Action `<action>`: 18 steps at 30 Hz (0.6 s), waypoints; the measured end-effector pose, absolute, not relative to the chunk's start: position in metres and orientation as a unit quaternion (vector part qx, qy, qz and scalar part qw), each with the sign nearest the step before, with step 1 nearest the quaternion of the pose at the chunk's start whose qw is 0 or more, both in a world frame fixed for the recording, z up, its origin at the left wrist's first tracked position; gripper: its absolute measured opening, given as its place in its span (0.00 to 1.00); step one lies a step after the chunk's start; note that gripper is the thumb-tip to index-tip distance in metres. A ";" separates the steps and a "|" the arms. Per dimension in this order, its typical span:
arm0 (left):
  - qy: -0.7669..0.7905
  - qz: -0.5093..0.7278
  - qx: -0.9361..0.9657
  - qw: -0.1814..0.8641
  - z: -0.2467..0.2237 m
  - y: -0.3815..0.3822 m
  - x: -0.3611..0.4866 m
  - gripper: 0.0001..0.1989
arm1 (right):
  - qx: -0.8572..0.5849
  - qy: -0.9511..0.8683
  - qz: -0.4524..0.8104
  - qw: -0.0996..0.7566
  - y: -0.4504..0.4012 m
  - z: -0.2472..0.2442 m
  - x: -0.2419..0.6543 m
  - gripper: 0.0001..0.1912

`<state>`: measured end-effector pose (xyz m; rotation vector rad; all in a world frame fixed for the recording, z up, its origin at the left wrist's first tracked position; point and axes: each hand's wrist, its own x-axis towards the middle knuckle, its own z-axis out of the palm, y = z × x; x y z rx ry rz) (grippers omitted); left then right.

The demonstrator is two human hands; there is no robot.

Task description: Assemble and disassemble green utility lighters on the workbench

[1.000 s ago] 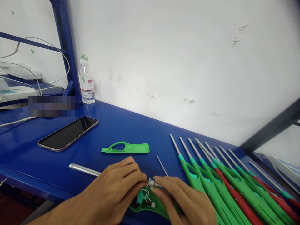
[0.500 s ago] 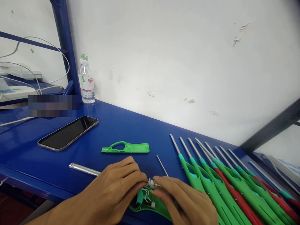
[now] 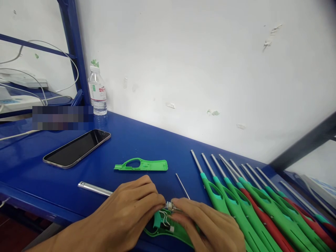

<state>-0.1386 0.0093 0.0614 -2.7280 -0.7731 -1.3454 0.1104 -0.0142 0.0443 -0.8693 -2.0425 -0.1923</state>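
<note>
My left hand [image 3: 128,206] is closed, its fingertips pinching one end of a small metal-and-clear fitting [image 3: 169,205]. From the other side, my right hand [image 3: 207,222] grips that fitting between thumb and fingers. Just below lies an opened green lighter shell half [image 3: 181,232] with a teal trigger [image 3: 156,220] and white wires [image 3: 165,219] inside; part of it is hidden by my hands. A silver lighter tube [image 3: 94,188] sticks out to the left from behind my left hand. Beyond my hands, the matching green shell half [image 3: 153,165] rests on the table with its inner side up.
Several green and red long-neck lighters [image 3: 231,196] lie in a row at the right. A thin metal rod [image 3: 182,185] lies behind my right hand. A phone [image 3: 77,148] and a water bottle [image 3: 97,92] are on the blue table [image 3: 126,134] at the left, near a blue frame post [image 3: 72,45].
Almost nothing differs. Both hands keep hold of the fitting over the shell, with only a slight shift of the fingers and of the whole view.
</note>
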 end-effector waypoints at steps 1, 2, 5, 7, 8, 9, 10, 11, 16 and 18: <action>-0.246 -0.426 -0.871 0.001 0.061 0.009 -0.139 0.13 | -0.350 -0.823 -0.079 0.439 -0.014 0.045 0.111 0.08; -0.246 -0.424 -0.871 0.003 0.061 0.009 -0.140 0.13 | -0.350 -0.824 -0.078 0.437 -0.014 0.045 0.111 0.08; -0.246 -0.418 -0.874 0.007 0.060 0.008 -0.141 0.14 | -0.345 -0.831 -0.082 0.428 -0.012 0.049 0.114 0.07; -0.247 -0.414 -0.876 0.010 0.060 0.008 -0.142 0.15 | -0.326 -0.847 -0.091 0.410 -0.010 0.051 0.116 0.06; -0.248 -0.413 -0.877 0.012 0.059 0.008 -0.143 0.16 | -0.318 -0.853 -0.094 0.403 -0.010 0.052 0.117 0.06; -0.248 -0.411 -0.877 0.013 0.059 0.008 -0.143 0.16 | -0.315 -0.855 -0.096 0.401 -0.009 0.053 0.117 0.06; -0.249 -0.410 -0.877 0.014 0.059 0.007 -0.143 0.16 | -0.317 -0.853 -0.093 0.404 -0.010 0.053 0.116 0.06; -0.249 -0.410 -0.877 0.016 0.059 0.007 -0.143 0.16 | -0.323 -0.848 -0.089 0.411 -0.010 0.052 0.115 0.06; -0.255 -0.410 -0.875 0.028 0.060 0.009 -0.140 0.15 | -0.358 -0.821 -0.101 0.432 -0.013 0.048 0.109 0.05; -0.270 -0.422 -0.865 0.028 0.058 0.011 -0.138 0.12 | -0.361 -0.815 -0.098 0.442 -0.013 0.048 0.108 0.06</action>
